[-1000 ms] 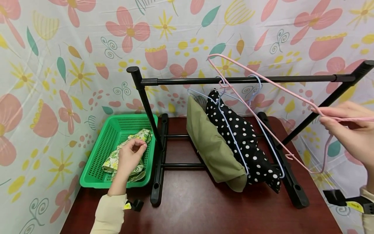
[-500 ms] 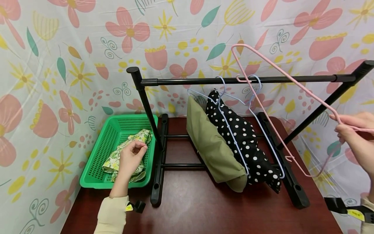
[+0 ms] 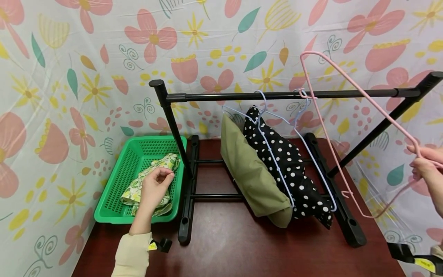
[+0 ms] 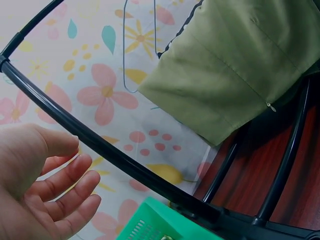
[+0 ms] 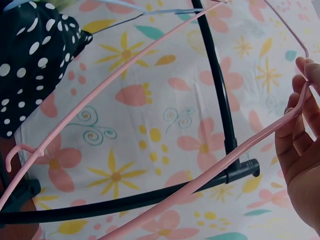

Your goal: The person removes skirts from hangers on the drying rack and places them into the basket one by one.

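In the head view my right hand (image 3: 430, 169) pinches a pink clothes hanger (image 3: 363, 92) at the neck below its hook. The hanger's frame tilts in front of the right half of the black rack (image 3: 218, 96). The right wrist view shows thumb and fingers on the pink hanger (image 5: 250, 142). My left hand (image 3: 154, 188) hovers over the green basket (image 3: 104, 192), fingers loosely curled and holding nothing. A lemon-patterned cloth (image 3: 167, 161) lies crumpled in the basket, partly hidden by that hand. The left wrist view also shows the left hand (image 4: 60, 185) with nothing in it.
Light blue hangers (image 3: 271, 152) hang on the rack's bar. With them hang an olive fabric piece (image 3: 247, 173) with a zip pull and a black polka-dot fabric piece (image 3: 297, 169). The rack stands on a dark red table (image 3: 221, 246) before a floral curtain (image 3: 214, 38).
My right hand has moved to the right and slightly down with the pink hanger, whose far end has shifted right along the rack's bar. The left hand has stayed nearly still over the basket.
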Demonstrator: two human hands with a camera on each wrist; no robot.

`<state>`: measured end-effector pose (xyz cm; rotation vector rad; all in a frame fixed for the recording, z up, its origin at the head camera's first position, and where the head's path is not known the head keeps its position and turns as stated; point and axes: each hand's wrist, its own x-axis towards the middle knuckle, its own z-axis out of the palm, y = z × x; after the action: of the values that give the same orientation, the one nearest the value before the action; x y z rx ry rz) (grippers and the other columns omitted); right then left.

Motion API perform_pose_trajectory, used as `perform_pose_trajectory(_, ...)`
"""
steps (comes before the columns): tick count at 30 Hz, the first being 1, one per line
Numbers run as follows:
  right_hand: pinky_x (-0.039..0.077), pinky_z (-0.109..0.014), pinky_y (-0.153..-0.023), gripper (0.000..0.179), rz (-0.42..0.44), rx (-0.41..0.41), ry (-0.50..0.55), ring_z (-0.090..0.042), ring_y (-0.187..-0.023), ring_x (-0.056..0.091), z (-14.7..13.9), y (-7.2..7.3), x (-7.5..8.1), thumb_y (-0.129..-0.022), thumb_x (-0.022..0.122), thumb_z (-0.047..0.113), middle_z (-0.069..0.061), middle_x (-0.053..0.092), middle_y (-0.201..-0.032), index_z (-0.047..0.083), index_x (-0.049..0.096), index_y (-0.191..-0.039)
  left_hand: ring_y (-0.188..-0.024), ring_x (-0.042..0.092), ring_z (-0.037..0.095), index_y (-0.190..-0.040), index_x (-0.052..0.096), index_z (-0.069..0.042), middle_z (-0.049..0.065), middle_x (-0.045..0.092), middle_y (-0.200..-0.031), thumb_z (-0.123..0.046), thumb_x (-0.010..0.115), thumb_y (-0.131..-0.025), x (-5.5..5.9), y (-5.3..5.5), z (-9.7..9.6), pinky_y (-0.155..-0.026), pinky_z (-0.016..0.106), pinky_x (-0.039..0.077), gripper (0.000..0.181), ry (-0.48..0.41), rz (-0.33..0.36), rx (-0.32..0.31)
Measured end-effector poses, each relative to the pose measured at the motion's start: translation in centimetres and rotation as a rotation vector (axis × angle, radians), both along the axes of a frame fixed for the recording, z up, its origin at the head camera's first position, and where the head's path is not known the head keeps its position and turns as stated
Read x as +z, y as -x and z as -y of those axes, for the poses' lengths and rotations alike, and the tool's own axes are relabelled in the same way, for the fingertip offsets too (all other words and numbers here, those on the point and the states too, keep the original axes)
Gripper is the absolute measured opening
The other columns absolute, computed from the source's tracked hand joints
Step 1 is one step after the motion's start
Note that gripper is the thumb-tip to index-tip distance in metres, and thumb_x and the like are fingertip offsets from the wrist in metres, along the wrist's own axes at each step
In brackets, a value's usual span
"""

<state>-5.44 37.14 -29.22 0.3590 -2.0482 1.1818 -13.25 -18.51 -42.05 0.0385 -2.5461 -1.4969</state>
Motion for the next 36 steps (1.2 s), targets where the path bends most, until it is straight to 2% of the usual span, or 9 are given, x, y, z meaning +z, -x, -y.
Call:
perform_pose_trajectory(7,0.027,-0.004,-0.048,0.035,0.026,-0.053,-0.050,0.006,-0.055,0.037,-1.0,-0.6,-1.1,-0.091,0.047,-0.007,0.022,0.045,-0.070,0.016,0.064,-0.112,-0.081,0.059,0.013,-0.092,0.065,-0.014,0.001,0.064,-0.090,-0.025,0.064,-0.087,0.0,0.0,-0.1,-0.072,0.027,0.049,0.012,-0.016,-0.001,-0.007)
perform_pose_trajectory(11,0.026,-0.005,-0.047,0.042,0.081,-0.086,0.013,0.005,-0.053,0.035,-1.4,-0.9,-1.9,-0.092,0.043,-0.008,0.022,0.045,-0.070,0.025,0.063,-0.107,-0.081,0.059,0.013,-0.092,0.065,-0.014,0.001,0.064,-0.090,-0.026,0.064,-0.087,0.0,0.0,-0.1,-0.072,0.027,0.048,0.012,-0.014,0.000,-0.005)
perform_pose_trajectory(15,0.027,-0.005,-0.047,0.048,0.151,-0.172,0.053,0.006,-0.053,0.035,-1.7,-1.3,-2.4,-0.092,0.041,-0.009,0.024,0.045,-0.068,0.034,0.061,-0.100,-0.080,0.059,0.013,-0.092,0.065,-0.014,0.001,0.064,-0.089,-0.025,0.064,-0.087,0.0,0.0,-0.2,-0.072,0.027,0.048,0.012,-0.009,-0.003,-0.003)
perform_pose_trajectory(21,0.028,-0.004,-0.046,0.046,0.150,-0.160,-0.035,0.009,-0.054,0.036,-2.0,-1.6,-2.6,-0.091,0.046,-0.009,0.026,0.044,-0.070,0.031,0.062,-0.108,-0.081,0.059,0.013,-0.092,0.065,-0.015,0.002,0.064,-0.090,-0.023,0.063,-0.088,-0.1,0.0,-0.2,-0.072,0.028,0.049,0.010,-0.009,-0.001,0.001)
perform_pose_trajectory(26,0.028,-0.002,-0.049,0.044,0.087,-0.146,-0.083,0.009,-0.057,0.036,-2.1,-1.7,-3.0,-0.090,0.049,-0.008,0.025,0.042,-0.071,0.029,0.062,-0.110,-0.081,0.059,0.013,-0.093,0.065,-0.014,0.002,0.064,-0.090,-0.023,0.063,-0.088,-0.1,-0.1,-0.2,-0.072,0.030,0.049,0.010,-0.015,0.008,0.002)
perform_pose_trajectory(32,0.031,-0.001,-0.050,0.041,0.083,-0.140,-0.059,0.010,-0.056,0.039,-2.2,-1.8,-3.4,-0.088,0.050,-0.010,0.023,0.046,-0.072,0.021,0.065,-0.111,-0.082,0.058,0.014,-0.094,0.065,-0.014,0.002,0.064,-0.092,-0.025,0.063,-0.088,0.0,-0.2,-0.1,-0.073,0.032,0.048,0.012,-0.029,0.030,0.006)
perform_pose_trajectory(36,0.030,-0.002,-0.049,0.040,0.080,-0.139,-0.062,0.011,-0.055,0.039,-2.4,-1.9,-3.7,-0.089,0.051,-0.008,0.025,0.046,-0.070,0.024,0.066,-0.108,-0.081,0.058,0.014,-0.094,0.065,-0.013,0.002,0.064,-0.092,-0.024,0.063,-0.088,-0.1,-0.2,0.0,-0.073,0.032,0.048,0.013,-0.030,0.025,0.003)
